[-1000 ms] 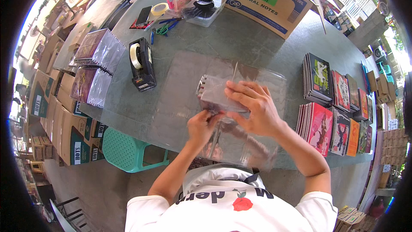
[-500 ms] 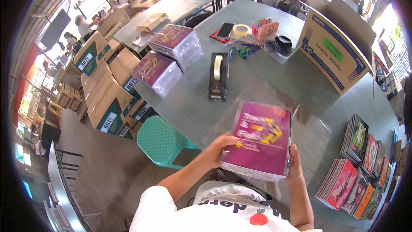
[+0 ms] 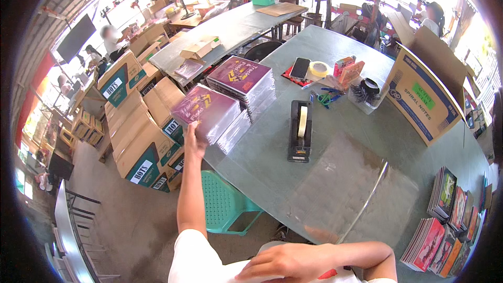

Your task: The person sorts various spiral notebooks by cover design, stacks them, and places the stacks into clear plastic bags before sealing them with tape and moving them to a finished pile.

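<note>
At the left edge of the table, my left hand (image 3: 194, 144) grips the near corner of a plastic-wrapped purple notebook pack (image 3: 201, 107) on the front stack. Its thumb lies on the cover, and its other fingers are largely hidden by the pack. A second stack of wrapped purple notebooks (image 3: 242, 76) stands right behind. My right hand (image 3: 280, 263) rests across my front, its fingers stretched out with nothing in them. A clear plastic sheet (image 3: 346, 188) lies flat on the near part of the table.
A black tape dispenser (image 3: 300, 131) stands mid-table. Behind it are a phone (image 3: 300, 68), a tape roll (image 3: 319, 68), scissors (image 3: 325, 98) and a plastic tub (image 3: 365, 97). An open carton (image 3: 422, 97) and several notebook stacks (image 3: 425, 243) occupy the right. A green stool (image 3: 225, 202) stands below the left edge.
The purple pack both hands held over the near table is now at the front left stack, under my left hand. My right hand has let go and drawn back to my front.
</note>
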Motion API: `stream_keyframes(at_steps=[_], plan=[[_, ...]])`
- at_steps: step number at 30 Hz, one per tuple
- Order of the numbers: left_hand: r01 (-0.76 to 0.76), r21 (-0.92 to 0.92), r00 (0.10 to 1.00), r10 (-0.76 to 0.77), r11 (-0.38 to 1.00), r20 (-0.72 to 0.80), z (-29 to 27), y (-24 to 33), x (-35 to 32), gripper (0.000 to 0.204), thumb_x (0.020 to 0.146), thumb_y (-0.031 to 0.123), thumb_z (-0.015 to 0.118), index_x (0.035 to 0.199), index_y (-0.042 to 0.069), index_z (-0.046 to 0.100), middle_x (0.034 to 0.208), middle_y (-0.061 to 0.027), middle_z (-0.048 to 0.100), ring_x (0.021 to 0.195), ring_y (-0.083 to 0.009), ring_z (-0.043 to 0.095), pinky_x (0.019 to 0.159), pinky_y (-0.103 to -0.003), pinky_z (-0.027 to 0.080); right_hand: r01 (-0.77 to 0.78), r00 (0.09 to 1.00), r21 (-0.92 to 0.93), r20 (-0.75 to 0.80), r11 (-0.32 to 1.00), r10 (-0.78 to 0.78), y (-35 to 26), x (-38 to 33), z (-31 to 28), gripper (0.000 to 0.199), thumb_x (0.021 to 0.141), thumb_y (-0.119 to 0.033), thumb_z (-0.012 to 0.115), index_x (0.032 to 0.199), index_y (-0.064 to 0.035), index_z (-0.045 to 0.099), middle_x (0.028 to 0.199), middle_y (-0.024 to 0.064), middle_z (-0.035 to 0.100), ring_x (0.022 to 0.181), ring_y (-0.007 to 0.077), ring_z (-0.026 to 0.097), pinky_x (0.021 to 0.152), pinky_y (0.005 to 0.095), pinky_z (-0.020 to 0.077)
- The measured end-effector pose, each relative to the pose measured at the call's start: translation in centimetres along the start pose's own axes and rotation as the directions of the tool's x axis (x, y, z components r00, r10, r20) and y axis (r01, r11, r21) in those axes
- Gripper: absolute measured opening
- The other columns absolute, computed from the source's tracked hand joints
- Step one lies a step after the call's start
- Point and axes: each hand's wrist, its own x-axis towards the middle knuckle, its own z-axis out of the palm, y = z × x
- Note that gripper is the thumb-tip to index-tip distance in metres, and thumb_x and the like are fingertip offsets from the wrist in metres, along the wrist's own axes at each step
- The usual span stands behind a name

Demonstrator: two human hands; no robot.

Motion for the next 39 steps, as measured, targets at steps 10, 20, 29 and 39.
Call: stream_keyframes(at_steps=[10, 20, 29, 39], plan=[[0.179, -0.014, 0.970, -0.174, 0.984, 0.169, -2.0, 0.2, 0.9, 0.038, 0.087, 0.024, 0.049, 0.119, 0.005, 0.047, 0.113, -0.0083, 0.057, 0.101, -0.0215, 0.058, 0.084, -0.039, 0.050, 0.196, 0.980, 0.137, -0.048, 0.971, -0.191, 0.9, 8.0, 3.3, 0.031, 0.079, -0.022, 0.059, 0.103, -0.0032, 0.058, 0.079, 0.0143, 0.051, 0.070, 0.0291, 0.053, 0.060, 0.0379, 0.0436], [0.068, 0.963, 0.998, -0.019, 0.260, -0.066, -0.9, 3.5, 0.0, 0.056, 0.083, 0.056, 0.051, 0.106, 0.006, 0.057, 0.087, -0.0101, 0.064, 0.088, -0.0221, 0.062, 0.074, -0.036, 0.049, 0.332, 0.943, 0.199, -0.054, 0.922, -0.328, 0.2, 9.0, 9.0, 0.022, 0.076, -0.021, 0.058, 0.088, -0.0033, 0.058, 0.081, 0.0128, 0.050, 0.072, 0.0294, 0.050, 0.060, 0.0377, 0.0418], [-0.739, 0.569, 0.653, 0.175, 0.361, 0.737, 17.7, -8.3, -17.0, 0.021, 0.087, 0.025, 0.057, 0.097, 0.006, 0.059, 0.074, -0.0061, 0.055, 0.064, -0.0170, 0.052, 0.061, -0.030, 0.044, 0.006, 0.914, -0.042, -0.405, 0.999, -0.023, -3.2, -10.9, 10.5, 0.013, 0.077, -0.014, 0.063, 0.082, -0.0032, 0.057, 0.081, 0.0104, 0.053, 0.079, 0.0269, 0.053, 0.065, 0.0369, 0.0432], [-0.859, -0.173, -0.214, -0.032, 0.482, 0.976, 37.3, -30.4, -60.8, 0.041, 0.082, 0.032, 0.059, 0.108, 0.000, 0.058, 0.105, -0.0197, 0.060, 0.102, -0.0305, 0.056, 0.087, -0.039, 0.044, -0.251, -0.561, 0.449, -0.789, 0.858, 0.248, -18.6, -37.8, 32.9, 0.019, 0.088, -0.019, 0.058, 0.093, -0.0013, 0.063, 0.084, 0.0034, 0.063, 0.079, 0.0088, 0.057, 0.072, 0.0217, 0.0455]])
